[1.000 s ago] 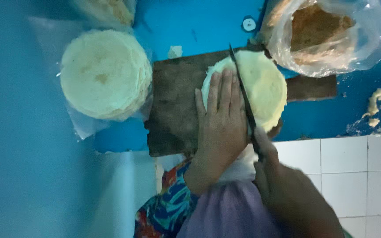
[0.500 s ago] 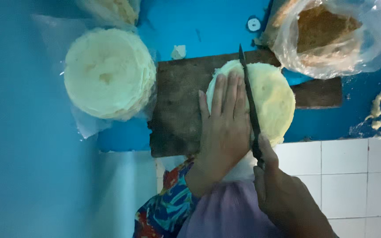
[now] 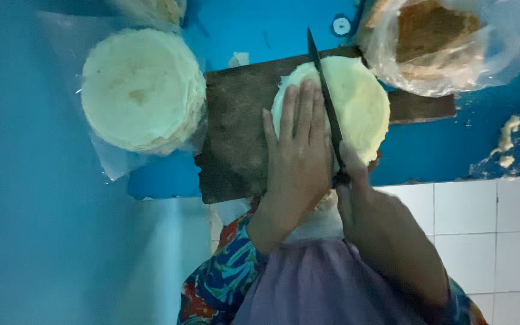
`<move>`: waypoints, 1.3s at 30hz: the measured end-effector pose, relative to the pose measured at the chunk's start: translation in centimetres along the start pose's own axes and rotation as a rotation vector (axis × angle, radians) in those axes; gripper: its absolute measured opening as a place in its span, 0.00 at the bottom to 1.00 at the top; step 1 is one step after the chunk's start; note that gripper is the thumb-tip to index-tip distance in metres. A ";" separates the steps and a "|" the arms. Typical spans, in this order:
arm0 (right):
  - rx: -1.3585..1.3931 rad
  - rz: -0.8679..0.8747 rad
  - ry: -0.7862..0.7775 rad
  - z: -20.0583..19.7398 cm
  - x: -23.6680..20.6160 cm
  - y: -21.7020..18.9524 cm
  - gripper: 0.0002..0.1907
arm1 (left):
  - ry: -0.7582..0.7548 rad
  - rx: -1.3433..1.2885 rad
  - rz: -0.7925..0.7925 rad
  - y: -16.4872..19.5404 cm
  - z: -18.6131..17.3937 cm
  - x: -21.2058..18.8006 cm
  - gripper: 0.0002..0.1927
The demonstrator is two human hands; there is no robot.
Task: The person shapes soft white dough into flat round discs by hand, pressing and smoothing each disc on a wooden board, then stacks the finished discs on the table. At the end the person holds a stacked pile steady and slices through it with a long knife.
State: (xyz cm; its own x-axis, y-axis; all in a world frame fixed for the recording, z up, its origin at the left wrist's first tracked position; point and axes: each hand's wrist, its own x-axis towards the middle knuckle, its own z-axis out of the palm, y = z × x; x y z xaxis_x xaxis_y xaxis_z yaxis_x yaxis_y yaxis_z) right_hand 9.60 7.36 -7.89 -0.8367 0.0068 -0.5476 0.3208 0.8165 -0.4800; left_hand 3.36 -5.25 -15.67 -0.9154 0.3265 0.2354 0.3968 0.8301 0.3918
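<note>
**A:** What do you see the hands doing?

**B:** I see the left hand (image 3: 299,159) lying flat on a round pale stack of flatbreads (image 3: 356,105). Its fingers (image 3: 303,111) are straight and close together, pressing down and not gripping anything. The right hand (image 3: 356,192) is closed around the handle of a dark knife (image 3: 326,108).

**A:** Which way does the knife point?

**B:** Its long side runs from the right hand straight away from the person, just beside the left fingers. The tip is past the far edge of the flatbreads. The blade lies across the stack near its middle, so part of the stack is under the left fingers and part is on the other side of the blade.

**A:** What is under the flatbreads?

**B:** A dark wooden board (image 3: 236,132). It lies on the blue counter (image 3: 272,27), and its long side runs left to right.

**A:** Any bags or holders?

**B:** Yes. Beyond the knife tip and to the right is a clear plastic bag (image 3: 501,54) with brown flat pieces (image 3: 431,27) inside. Well to the left of the left fingers is another stack of round pale flatbreads (image 3: 142,90) lying on a clear plastic sheet (image 3: 112,162). Some pale crumbs (image 3: 510,141) lie on the counter far to the right. Near the right hand I see white tiles (image 3: 489,222).
</note>
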 end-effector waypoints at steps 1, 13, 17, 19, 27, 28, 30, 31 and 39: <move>0.029 -0.010 0.017 -0.4 0.2 -0.1 0.41 | 0.013 0.019 0.009 0.0 0.1 -0.1 0.32; -0.070 0.129 -0.145 2.0 -3.9 4.1 0.46 | 0.039 0.044 0.005 -0.1 0.4 0.7 0.32; -0.038 0.101 -0.031 3.8 -3.0 3.8 0.50 | 0.031 0.080 0.004 0.1 0.4 0.5 0.32; -0.070 0.062 -0.032 3.0 -1.8 3.4 0.47 | 0.012 0.044 -0.001 0.2 0.4 0.5 0.32; -0.032 0.021 -0.081 0.9 -1.0 2.8 0.47 | 0.053 0.047 -0.013 0.4 0.1 0.5 0.32; -0.025 0.006 -0.099 0.8 -2.0 2.5 0.48 | 0.074 0.044 -0.011 0.2 0.1 1.0 0.31; -0.043 0.030 -0.152 0.6 -2.3 2.1 0.50 | 0.060 0.065 -0.006 0.0 0.2 0.9 0.31; -0.058 0.064 -0.164 0.8 -2.0 2.0 0.50 | 0.043 0.071 0.009 0.1 0.3 0.5 0.31; -0.117 0.154 -0.236 1.4 -0.4 2.2 0.44 | 0.045 -0.012 -0.002 -0.1 -0.2 1.4 0.35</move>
State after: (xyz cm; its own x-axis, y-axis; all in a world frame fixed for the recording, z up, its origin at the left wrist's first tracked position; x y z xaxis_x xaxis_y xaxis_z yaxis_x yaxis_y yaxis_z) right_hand 11.28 8.37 -9.66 -0.6519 0.0124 -0.7582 0.3708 0.8774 -0.3045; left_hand 2.03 -4.89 -15.21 -0.9123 0.3038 0.2746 0.3960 0.8250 0.4033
